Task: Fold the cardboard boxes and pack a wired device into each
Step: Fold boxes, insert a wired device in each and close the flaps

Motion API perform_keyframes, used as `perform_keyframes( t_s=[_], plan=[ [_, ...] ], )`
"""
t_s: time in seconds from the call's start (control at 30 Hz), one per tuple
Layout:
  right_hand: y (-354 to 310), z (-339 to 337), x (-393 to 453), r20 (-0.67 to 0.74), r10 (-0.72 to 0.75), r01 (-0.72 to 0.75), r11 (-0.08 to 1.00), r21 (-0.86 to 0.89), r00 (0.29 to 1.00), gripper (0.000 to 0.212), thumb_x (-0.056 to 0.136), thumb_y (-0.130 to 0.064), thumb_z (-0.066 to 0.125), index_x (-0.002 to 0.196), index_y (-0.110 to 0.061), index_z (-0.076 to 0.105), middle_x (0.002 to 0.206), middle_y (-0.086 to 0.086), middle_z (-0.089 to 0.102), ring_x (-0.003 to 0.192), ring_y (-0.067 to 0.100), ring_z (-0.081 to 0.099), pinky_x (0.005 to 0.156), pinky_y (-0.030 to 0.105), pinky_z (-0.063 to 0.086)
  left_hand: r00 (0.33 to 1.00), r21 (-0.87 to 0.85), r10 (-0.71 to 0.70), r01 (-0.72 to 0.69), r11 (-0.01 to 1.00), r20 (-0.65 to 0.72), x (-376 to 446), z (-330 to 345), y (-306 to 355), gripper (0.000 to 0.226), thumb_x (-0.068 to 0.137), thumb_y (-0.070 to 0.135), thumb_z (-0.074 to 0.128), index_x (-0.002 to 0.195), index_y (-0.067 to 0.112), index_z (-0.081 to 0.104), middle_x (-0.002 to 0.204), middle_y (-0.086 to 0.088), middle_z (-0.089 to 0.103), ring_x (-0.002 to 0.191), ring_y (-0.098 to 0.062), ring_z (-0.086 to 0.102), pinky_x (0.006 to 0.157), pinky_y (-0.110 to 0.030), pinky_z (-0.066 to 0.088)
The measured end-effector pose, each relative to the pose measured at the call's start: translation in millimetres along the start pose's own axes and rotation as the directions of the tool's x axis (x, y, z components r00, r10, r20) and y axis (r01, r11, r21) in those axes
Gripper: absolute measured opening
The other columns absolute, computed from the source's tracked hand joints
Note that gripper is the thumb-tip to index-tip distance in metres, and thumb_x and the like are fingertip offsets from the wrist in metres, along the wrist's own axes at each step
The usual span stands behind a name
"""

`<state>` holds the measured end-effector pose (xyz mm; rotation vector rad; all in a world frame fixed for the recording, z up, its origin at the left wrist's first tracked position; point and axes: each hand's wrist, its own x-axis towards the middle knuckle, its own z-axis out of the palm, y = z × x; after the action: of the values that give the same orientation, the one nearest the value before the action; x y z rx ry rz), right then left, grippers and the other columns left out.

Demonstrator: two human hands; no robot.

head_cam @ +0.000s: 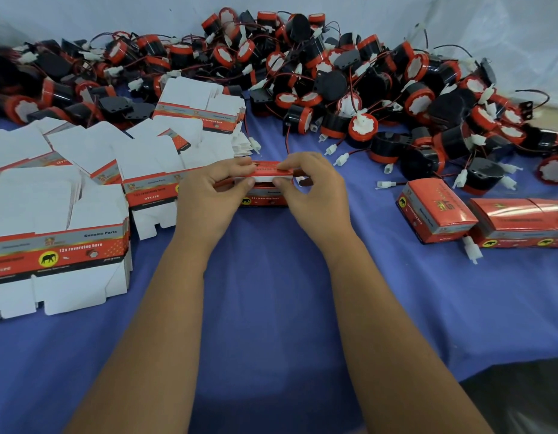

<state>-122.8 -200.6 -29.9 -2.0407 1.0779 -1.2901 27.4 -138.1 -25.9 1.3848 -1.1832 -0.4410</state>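
Note:
A small red cardboard box (265, 197) stands on the blue cloth in the middle. My left hand (208, 189) pinches the left end of its top flap, and my right hand (315, 186) pinches the right end. The flap is partly lowered, with a red wire showing at its left edge. What lies inside the box is hidden. A big heap of red-and-black wired devices (359, 98) with white plugs fills the back. Stacks of flat, unfolded boxes (58, 245) lie at the left.
Closed red boxes (437, 211) lie in a row at the right. A loose white plug (471, 250) rests in front of them. Blue cloth (271, 308) covers the table. A dark patch (521, 402) sits at the bottom right corner.

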Motion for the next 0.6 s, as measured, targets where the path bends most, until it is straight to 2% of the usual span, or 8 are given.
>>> perform_keyframes(
  t_s=[0.13,0.23,0.3,0.4,0.5,0.6],
  plan=[
    [1.9,-2.0,0.6,0.012,0.022,-0.022,0.999,0.047,1.0,0.012,0.081,-0.013,0.074,0.091,-0.017,0.069,0.102,-0.011,0.06,0.095,0.007,0.059,0.077,0.016,0.047,0.999,-0.029,-0.012,0.013,0.999,0.036,-0.6,-2.6,-0.9,0.028,0.087,0.005,0.072,0.106,0.025,0.071,0.112,0.013,0.069,0.112,0.001,0.063,0.093,-0.015,0.05],
    [2.3,-3.2,1.8,0.009,0.033,-0.034,0.997,0.065,0.999,0.011,0.081,-0.011,0.074,0.089,-0.017,0.07,0.102,-0.01,0.06,0.095,0.006,0.058,0.076,0.014,0.046,0.998,-0.006,0.0,0.001,1.0,0.069,-1.0,-2.9,-2.4,0.036,0.083,0.001,0.075,0.112,0.023,0.07,0.116,0.011,0.068,0.116,-0.003,0.062,0.094,-0.016,0.05],
    [1.7,-3.8,1.9,0.0,0.032,-0.032,0.997,0.072,0.999,0.016,0.081,-0.01,0.074,0.09,-0.022,0.07,0.103,-0.011,0.056,0.095,0.003,0.058,0.077,0.012,0.046,0.996,0.015,0.012,-0.013,1.0,0.086,-0.3,-2.7,-3.5,0.043,0.081,-0.003,0.075,0.115,0.022,0.068,0.119,0.01,0.066,0.118,-0.006,0.062,0.097,-0.02,0.051],
    [1.3,-4.7,1.3,0.01,0.059,-0.06,0.993,0.106,0.998,0.023,0.083,-0.012,0.073,0.09,-0.033,0.067,0.102,-0.017,0.05,0.096,0.0,0.06,0.081,0.017,0.052,0.996,0.053,0.014,-0.018,0.998,0.089,1.6,-2.4,-5.2,0.045,0.082,-0.003,0.075,0.12,0.02,0.067,0.121,0.011,0.064,0.12,-0.009,0.061,0.104,-0.033,0.05],
    [2.7,-5.0,1.4,-0.007,0.04,-0.039,0.997,0.068,0.999,0.012,0.082,-0.012,0.075,0.086,-0.022,0.07,0.097,-0.015,0.049,0.092,0.002,0.06,0.08,0.02,0.051,0.996,0.071,0.012,-0.019,0.997,0.088,1.9,-2.0,-5.4,0.045,0.083,-0.001,0.074,0.121,0.021,0.067,0.122,0.01,0.064,0.122,-0.01,0.059,0.105,-0.038,0.048],
    [3.8,-5.9,0.3,-0.014,-0.027,0.027,0.999,0.018,1.0,0.01,0.077,-0.01,0.075,0.083,-0.015,0.069,0.097,-0.007,0.051,0.09,0.002,0.055,0.076,0.016,0.048,0.996,0.104,0.027,-0.037,0.994,0.09,1.3,-2.0,-4.4,0.044,0.084,-0.001,0.073,0.123,0.018,0.066,0.123,0.01,0.062,0.123,-0.008,0.057,0.107,-0.035,0.047]
  ],
)
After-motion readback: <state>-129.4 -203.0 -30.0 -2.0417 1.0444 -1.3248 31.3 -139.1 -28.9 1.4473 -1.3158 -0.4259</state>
